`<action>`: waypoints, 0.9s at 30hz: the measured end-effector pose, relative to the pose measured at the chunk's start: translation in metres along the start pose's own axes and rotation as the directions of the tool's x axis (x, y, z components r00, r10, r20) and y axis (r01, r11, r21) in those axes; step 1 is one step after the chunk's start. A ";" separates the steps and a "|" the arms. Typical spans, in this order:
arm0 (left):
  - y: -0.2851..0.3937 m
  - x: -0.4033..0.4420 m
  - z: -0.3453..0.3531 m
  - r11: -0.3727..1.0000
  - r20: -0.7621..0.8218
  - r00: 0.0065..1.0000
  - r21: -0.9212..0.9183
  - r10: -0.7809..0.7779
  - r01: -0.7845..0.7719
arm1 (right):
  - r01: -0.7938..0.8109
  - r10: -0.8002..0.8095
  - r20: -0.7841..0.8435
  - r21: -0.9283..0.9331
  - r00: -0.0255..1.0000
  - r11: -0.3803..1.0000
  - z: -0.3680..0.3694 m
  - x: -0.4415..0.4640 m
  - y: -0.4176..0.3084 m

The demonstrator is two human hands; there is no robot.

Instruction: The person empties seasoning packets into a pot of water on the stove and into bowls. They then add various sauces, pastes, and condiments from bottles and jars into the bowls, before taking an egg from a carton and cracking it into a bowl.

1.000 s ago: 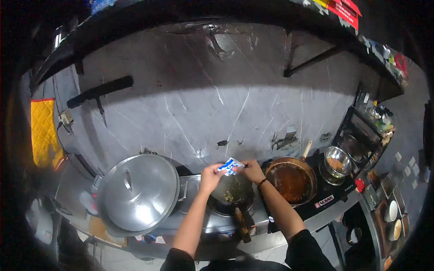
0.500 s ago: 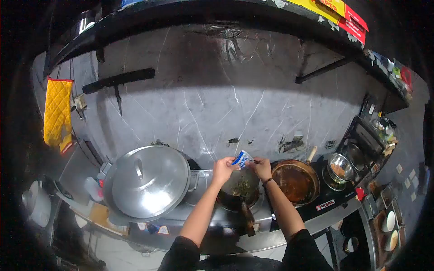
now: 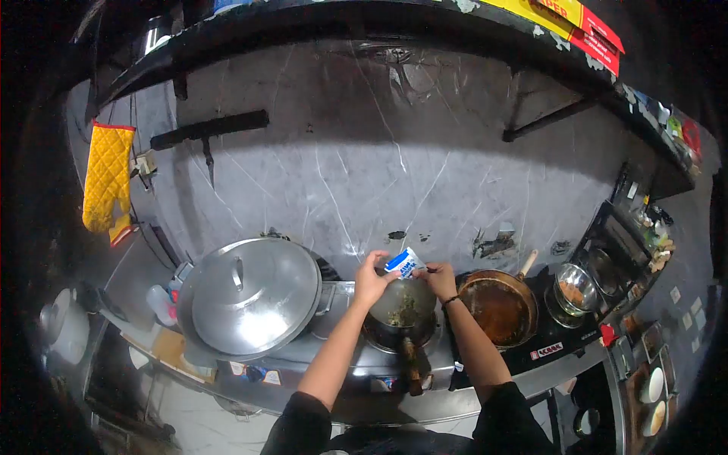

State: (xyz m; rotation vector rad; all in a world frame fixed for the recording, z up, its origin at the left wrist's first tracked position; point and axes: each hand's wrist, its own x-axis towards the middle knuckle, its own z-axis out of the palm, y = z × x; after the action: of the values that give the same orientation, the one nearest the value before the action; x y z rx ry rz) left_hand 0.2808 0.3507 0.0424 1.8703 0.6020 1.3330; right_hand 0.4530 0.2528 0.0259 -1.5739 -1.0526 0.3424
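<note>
A small blue-and-white packet [image 3: 404, 262] is held up over a dark pan [image 3: 413, 296] on the stove. My left hand [image 3: 372, 279] grips the packet's left side, thumb near its lower edge. On the other side my right hand [image 3: 438, 280] pinches its lower right corner; a dark band circles that wrist. Chopped green herbs or leaves [image 3: 403, 311] lie in the pan below. The pan's wooden handle [image 3: 412, 364] points towards me. Whether the packet is torn open I cannot tell.
Left of the pan sits a big pot with a metal lid [image 3: 254, 296]. To the right, a wide pan of brown liquid [image 3: 497, 309] and metal bowls [image 3: 574, 287] stand on a black stove. An oven mitt [image 3: 108, 178] hangs at left; a dark shelf [image 3: 303, 34] crosses overhead.
The packet has turned so more of its printed face shows, and my left fingers have lifted a little. The whole view has shifted slightly.
</note>
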 end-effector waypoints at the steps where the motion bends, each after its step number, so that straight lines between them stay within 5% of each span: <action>1: 0.004 0.001 -0.004 0.999 0.063 0.998 -0.044 -0.004 0.006 | 0.041 -0.040 -0.012 0.022 0.999 0.999 -0.001 -0.001 0.000; 8: -0.025 -0.013 0.010 0.990 0.108 0.992 0.114 0.070 -0.082 | 0.059 -0.062 0.047 0.065 0.997 0.996 0.001 0.000 -0.001; 10: -0.019 -0.016 0.012 0.967 0.135 0.985 0.212 0.111 -0.138 | 0.203 -0.200 0.057 -0.056 0.978 0.978 0.003 0.003 0.005; 14: -0.010 -0.015 0.005 0.939 0.061 0.998 0.344 -0.027 0.004 | 0.145 -0.169 0.175 0.141 0.970 0.979 0.002 0.001 0.005; 16: -0.005 -0.017 0.006 0.951 0.033 0.998 0.306 -0.053 0.040 | 0.177 -0.169 0.158 -0.033 0.973 0.984 0.001 0.008 0.007; 18: -0.006 -0.014 0.005 0.961 0.013 0.997 0.268 -0.079 0.072 | 0.162 -0.155 0.183 -0.025 0.971 0.986 0.000 0.006 -0.001; 20: -0.015 -0.010 0.002 0.983 0.154 0.988 0.185 -0.011 -0.018 | 0.133 -0.126 0.207 -0.021 0.970 0.991 0.001 0.007 -0.005; 27: -0.011 -0.011 0.006 0.962 0.029 0.999 0.271 -0.032 0.023 | 0.199 -0.185 0.250 -0.031 0.950 0.980 0.004 0.004 -0.019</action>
State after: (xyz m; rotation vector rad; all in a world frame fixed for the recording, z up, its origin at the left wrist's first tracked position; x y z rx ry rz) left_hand 0.2825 0.3472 0.0263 2.0890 0.8251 1.2491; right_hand 0.4440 0.2577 0.0426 -1.4890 -1.4078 0.3845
